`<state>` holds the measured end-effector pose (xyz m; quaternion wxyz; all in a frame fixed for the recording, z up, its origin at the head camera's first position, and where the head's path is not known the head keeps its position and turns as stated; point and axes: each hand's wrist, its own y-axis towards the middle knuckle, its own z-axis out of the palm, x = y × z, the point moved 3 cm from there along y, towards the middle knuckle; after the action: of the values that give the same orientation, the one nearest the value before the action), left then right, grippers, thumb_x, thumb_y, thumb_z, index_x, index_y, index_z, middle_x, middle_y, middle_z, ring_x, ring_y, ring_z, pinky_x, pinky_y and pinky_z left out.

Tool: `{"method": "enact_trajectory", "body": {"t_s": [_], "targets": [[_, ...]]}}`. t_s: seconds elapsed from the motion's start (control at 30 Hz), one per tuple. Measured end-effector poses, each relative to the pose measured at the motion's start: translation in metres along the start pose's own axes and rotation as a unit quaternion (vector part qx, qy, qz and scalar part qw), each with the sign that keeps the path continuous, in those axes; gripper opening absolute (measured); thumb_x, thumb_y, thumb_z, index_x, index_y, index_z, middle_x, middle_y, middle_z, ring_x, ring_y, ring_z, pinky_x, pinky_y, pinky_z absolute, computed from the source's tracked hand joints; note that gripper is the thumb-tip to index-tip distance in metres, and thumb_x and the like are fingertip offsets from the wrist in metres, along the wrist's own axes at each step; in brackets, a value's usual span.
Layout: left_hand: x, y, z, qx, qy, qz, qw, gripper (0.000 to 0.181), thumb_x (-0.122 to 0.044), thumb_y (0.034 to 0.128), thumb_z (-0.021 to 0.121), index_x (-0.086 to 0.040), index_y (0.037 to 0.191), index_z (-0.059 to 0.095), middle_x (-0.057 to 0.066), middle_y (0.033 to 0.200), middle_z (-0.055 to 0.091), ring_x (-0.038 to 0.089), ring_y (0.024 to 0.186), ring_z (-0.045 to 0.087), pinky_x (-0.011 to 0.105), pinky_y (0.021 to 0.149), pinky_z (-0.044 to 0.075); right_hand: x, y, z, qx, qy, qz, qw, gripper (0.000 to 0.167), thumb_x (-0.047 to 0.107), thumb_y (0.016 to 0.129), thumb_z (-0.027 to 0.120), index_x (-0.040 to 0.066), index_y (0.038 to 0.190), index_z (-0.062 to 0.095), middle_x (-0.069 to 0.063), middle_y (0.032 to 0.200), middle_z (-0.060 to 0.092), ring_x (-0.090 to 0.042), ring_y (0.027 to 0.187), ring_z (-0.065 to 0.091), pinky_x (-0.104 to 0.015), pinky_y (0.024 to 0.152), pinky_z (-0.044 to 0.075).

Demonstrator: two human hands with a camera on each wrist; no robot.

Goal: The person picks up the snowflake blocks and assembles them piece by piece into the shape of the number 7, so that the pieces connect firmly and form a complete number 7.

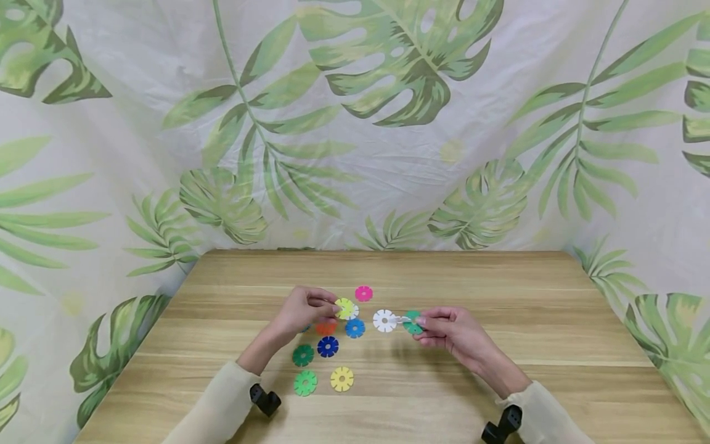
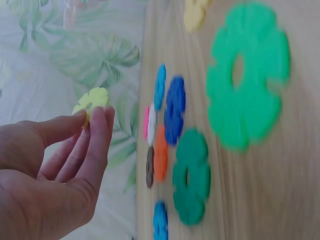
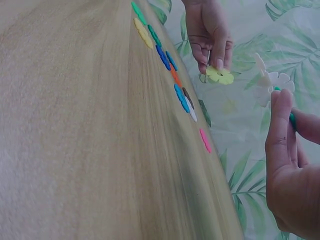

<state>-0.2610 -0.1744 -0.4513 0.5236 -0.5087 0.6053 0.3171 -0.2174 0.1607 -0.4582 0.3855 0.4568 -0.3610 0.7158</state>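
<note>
Between thumb and fingers, my left hand (image 1: 302,313) pinches a yellow-green notched plastic disc (image 1: 345,304) above the table. My right hand (image 1: 457,336) holds a small joined piece by its green notched disc (image 1: 411,327). From that green disc, white notched discs (image 1: 378,320) stick out toward the left hand, set at angles to one another. The right wrist view shows the white part (image 3: 284,81) raised off the table, with the green disc partly hidden by the fingers. The two hands' discs are apart.
Loose notched discs lie left of centre on the wooden table (image 1: 499,407): pink (image 1: 363,293), light blue (image 1: 355,332), orange (image 1: 326,330), dark blue (image 1: 328,354), dark green (image 1: 303,362), light green (image 1: 305,391) and yellow (image 1: 341,387). A brown disc (image 2: 150,170) and a white one show in the left wrist view.
</note>
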Motion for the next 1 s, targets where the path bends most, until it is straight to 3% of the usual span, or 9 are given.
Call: {"method": "enact_trajectory", "body": {"t_s": [0.2, 0.37, 0.5, 0.63, 1.0], "targets": [[-0.004, -0.005, 0.018, 0.030, -0.035, 0.003, 0.9989, 0.027, -0.005, 0.0977, 0.073, 0.008, 0.121, 0.070, 0.019, 0.104, 0.080, 0.032, 0.095, 0.080, 0.050, 0.093, 0.064, 0.000, 0.000, -0.001, -0.004, 0.002, 0.000, 1.0000, 0.007, -0.001, 0.101, 0.065, 0.002, 0.107, 0.066, -0.007, 0.093, 0.079, -0.013, 0.081, 0.079, -0.021, 0.076, 0.065], [-0.007, -0.008, 0.029, 0.037, -0.058, 0.003, 0.9976, 0.027, -0.004, 0.0956, 0.075, 0.008, 0.119, 0.071, 0.014, 0.099, 0.081, 0.025, 0.089, 0.081, 0.042, 0.088, 0.066, 0.000, -0.001, -0.003, -0.011, 0.006, 0.003, 0.9999, 0.007, -0.001, 0.101, 0.064, 0.001, 0.108, 0.065, -0.007, 0.092, 0.078, -0.014, 0.081, 0.079, -0.021, 0.075, 0.065], [-0.010, -0.010, 0.036, 0.039, -0.077, 0.007, 0.9962, 0.025, -0.003, 0.0947, 0.076, 0.008, 0.118, 0.072, 0.013, 0.100, 0.081, 0.022, 0.089, 0.081, 0.045, 0.091, 0.065, 0.000, -0.001, -0.003, -0.010, 0.006, 0.002, 0.9999, 0.007, -0.001, 0.101, 0.064, 0.002, 0.107, 0.066, -0.006, 0.092, 0.079, -0.013, 0.081, 0.079, -0.021, 0.076, 0.065], [-0.011, -0.012, 0.042, 0.046, -0.084, 0.007, 0.9954, 0.025, -0.004, 0.0944, 0.077, 0.005, 0.118, 0.074, 0.013, 0.102, 0.082, 0.027, 0.093, 0.081, 0.053, 0.096, 0.062, -0.001, -0.002, -0.004, -0.008, 0.006, 0.001, 0.9999, 0.007, -0.001, 0.100, 0.065, 0.002, 0.106, 0.067, -0.007, 0.092, 0.079, -0.013, 0.080, 0.079, -0.021, 0.076, 0.065], [-0.017, -0.014, 0.046, 0.044, -0.068, 0.014, 0.9966, 0.025, -0.005, 0.0941, 0.077, 0.005, 0.116, 0.074, 0.014, 0.100, 0.082, 0.029, 0.092, 0.081, 0.053, 0.094, 0.063, -0.004, -0.001, -0.009, -0.018, 0.005, -0.011, 0.9998, 0.008, -0.002, 0.100, 0.064, 0.003, 0.107, 0.067, -0.006, 0.092, 0.078, -0.013, 0.079, 0.079, -0.022, 0.075, 0.065]]}}
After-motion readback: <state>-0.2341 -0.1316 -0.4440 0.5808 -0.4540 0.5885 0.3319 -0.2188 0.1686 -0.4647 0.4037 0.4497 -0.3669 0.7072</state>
